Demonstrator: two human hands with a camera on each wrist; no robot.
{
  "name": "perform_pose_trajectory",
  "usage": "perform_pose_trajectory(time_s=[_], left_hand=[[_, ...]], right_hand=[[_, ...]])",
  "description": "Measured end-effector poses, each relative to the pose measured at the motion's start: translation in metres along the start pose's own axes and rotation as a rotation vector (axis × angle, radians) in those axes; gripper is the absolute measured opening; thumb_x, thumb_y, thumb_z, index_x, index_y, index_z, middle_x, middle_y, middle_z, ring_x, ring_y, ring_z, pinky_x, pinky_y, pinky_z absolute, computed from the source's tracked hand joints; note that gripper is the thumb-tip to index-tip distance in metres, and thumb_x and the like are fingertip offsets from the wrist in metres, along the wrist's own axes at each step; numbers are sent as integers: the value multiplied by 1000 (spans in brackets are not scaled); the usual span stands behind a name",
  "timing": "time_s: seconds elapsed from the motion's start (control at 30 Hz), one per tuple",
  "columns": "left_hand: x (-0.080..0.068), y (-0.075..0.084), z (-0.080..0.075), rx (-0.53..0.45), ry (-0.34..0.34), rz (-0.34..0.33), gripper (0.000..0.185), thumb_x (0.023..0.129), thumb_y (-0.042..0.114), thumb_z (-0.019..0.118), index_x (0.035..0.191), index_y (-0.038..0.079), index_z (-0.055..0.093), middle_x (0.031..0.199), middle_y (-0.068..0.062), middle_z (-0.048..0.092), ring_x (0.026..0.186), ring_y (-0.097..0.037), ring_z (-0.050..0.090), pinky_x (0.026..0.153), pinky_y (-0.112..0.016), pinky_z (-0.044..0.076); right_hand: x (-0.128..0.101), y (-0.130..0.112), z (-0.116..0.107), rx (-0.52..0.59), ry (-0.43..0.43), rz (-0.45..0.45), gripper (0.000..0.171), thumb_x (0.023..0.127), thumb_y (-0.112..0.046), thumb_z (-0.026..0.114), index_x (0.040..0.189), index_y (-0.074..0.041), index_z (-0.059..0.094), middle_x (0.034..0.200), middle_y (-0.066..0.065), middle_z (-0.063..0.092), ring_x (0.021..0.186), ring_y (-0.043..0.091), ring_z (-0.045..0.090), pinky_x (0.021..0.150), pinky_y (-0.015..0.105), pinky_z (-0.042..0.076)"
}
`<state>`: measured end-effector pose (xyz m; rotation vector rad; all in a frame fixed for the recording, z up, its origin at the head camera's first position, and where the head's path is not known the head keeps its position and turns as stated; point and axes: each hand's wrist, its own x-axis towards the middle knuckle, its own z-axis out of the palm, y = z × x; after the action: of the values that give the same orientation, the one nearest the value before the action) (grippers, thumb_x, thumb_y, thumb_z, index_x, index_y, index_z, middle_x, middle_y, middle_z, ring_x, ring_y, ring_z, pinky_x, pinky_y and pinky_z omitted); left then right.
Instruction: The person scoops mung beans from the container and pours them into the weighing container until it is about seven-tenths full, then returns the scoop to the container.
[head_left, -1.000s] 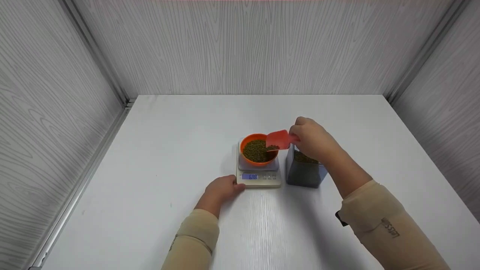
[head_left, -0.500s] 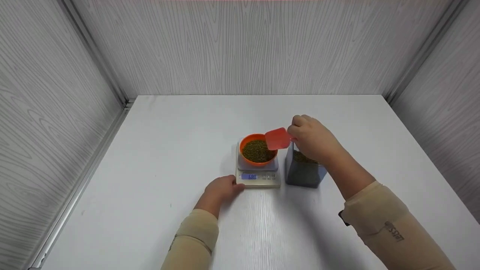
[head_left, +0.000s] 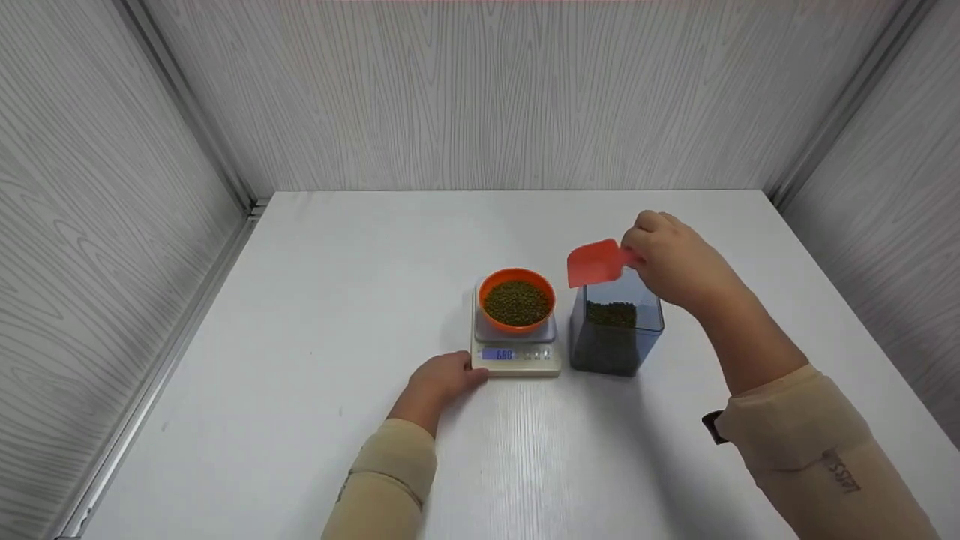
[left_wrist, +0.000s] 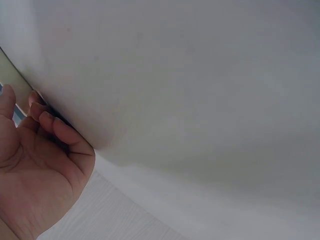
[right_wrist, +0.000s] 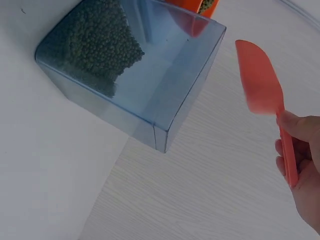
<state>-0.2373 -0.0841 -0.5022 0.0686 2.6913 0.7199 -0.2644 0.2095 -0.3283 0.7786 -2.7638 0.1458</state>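
My right hand (head_left: 671, 259) grips a red scoop (head_left: 595, 262) by its handle, raised above the back left of a clear bluish container (head_left: 646, 341) holding small green mung beans (head_left: 611, 313). In the right wrist view the blade of the scoop (right_wrist: 260, 80) looks bare. Left of the container, an orange bowl (head_left: 517, 274) of mung beans rests on a kitchen scale (head_left: 536, 367) with a lit display. My left hand (head_left: 442, 379) holds the scale's front left corner, thumb at the front edge. Curled fingers of that hand (left_wrist: 45, 160) show against the scale's side in the left wrist view.
The white table (head_left: 360, 255) extends around the scale and container. A grey wood-grain wall (head_left: 480, 97) stands behind it, with side walls left and right. The container sits close beside the scale's right side.
My right hand has moved right and back with the scoop, from over the bowl to above the container. Beans seen on the scoop earlier are gone. My left hand stays put.
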Motion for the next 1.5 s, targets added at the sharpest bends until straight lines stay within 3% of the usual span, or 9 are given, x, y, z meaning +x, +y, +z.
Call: perform_pose_trajectory(time_s=[0.2, 0.43, 0.7, 0.9, 1.03, 1.2, 1.5], left_hand=[[0, -1, -1, 10, 7, 5, 32, 87, 46, 55, 86, 14, 55, 78, -2, 54, 75, -19, 48, 75, -38, 41], [0, -1, 0, -10, 7, -4, 33, 87, 46, 55, 92, 14, 57, 84, -2, 56, 81, -20, 50, 83, -40, 41], [1, -3, 2, -1, 16, 19, 33, 87, 46, 55, 86, 13, 55, 79, -3, 55, 75, -20, 49, 76, -39, 41], [1, -2, 2, -13, 20, 11, 32, 87, 47, 55, 87, 14, 55, 81, -2, 55, 77, -20, 49, 79, -40, 41], [0, -1, 1, -16, 17, 19, 32, 87, 46, 55, 87, 14, 55, 81, -2, 56, 77, -20, 50, 79, -40, 41], [0, -1, 0, -19, 7, 7, 32, 87, 46, 55, 90, 14, 56, 82, -2, 56, 78, -20, 50, 80, -40, 41], [-1, -1, 1, 1, 16, 17, 32, 87, 45, 55, 86, 13, 55, 80, -2, 55, 77, -20, 49, 79, -39, 41]], right_hand=[[-4, 8, -8, 15, -176, 110, 18, 77, 11, 54, 91, 5, 64, 84, 16, 53, 76, 30, 53, 69, 41, 46], [-3, 2, 15, -48, -359, 150, 20, 75, 11, 57, 91, 4, 65, 85, 16, 54, 76, 28, 54, 68, 40, 49], [-3, -3, 47, -145, -382, 84, 16, 77, 7, 59, 91, 4, 64, 85, 17, 58, 78, 29, 57, 76, 42, 49], [-2, -3, 57, -177, -379, 64, 17, 75, 7, 61, 92, 3, 64, 86, 18, 58, 80, 31, 57, 77, 43, 48], [1, -2, 62, -143, -418, 91, 16, 78, 6, 59, 92, 2, 64, 85, 17, 59, 76, 28, 55, 76, 44, 48], [7, 1, 67, -25, -485, 182, 16, 84, 3, 52, 94, 1, 64, 83, 14, 60, 73, 25, 51, 74, 42, 47], [6, 14, 73, 139, -536, 204, 6, 82, 0, 59, 82, -2, 64, 72, 7, 56, 68, 21, 50, 66, 37, 46]])
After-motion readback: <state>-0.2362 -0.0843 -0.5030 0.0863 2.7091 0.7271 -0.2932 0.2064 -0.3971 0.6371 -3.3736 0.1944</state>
